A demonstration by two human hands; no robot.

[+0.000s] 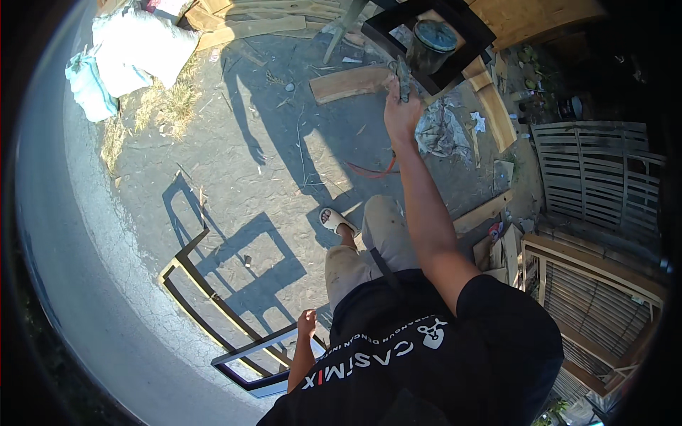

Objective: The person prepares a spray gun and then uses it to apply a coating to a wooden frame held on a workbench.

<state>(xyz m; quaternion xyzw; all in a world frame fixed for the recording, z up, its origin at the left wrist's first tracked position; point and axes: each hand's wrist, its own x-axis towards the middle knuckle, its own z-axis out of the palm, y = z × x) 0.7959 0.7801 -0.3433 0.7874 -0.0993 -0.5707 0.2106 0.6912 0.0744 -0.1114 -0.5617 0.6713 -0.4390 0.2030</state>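
My right hand (403, 110) is stretched out at the upper middle, closed around a spray gun (403, 79) with a large paint cup (432, 44). The cup has a stained grey-blue lid. An orange hose (376, 172) runs below that wrist. Just beyond the gun is a dark square frame (472, 62), partly hidden by the cup. My left hand (307, 324) hangs low beside my hip with its fingers curled, and nothing shows in it. Close to it, a second dark frame (245, 384) with a pale inside lies on a wooden stand (213, 298).
White sacks (138, 50) and planks (263, 27) lie at the far left. A curved board (348, 84) and crumpled plastic (444, 131) are on the ground near the gun. Slatted panels (600, 167) and a wooden frame (597, 305) stand at the right. A paved road (78, 234) borders the left.
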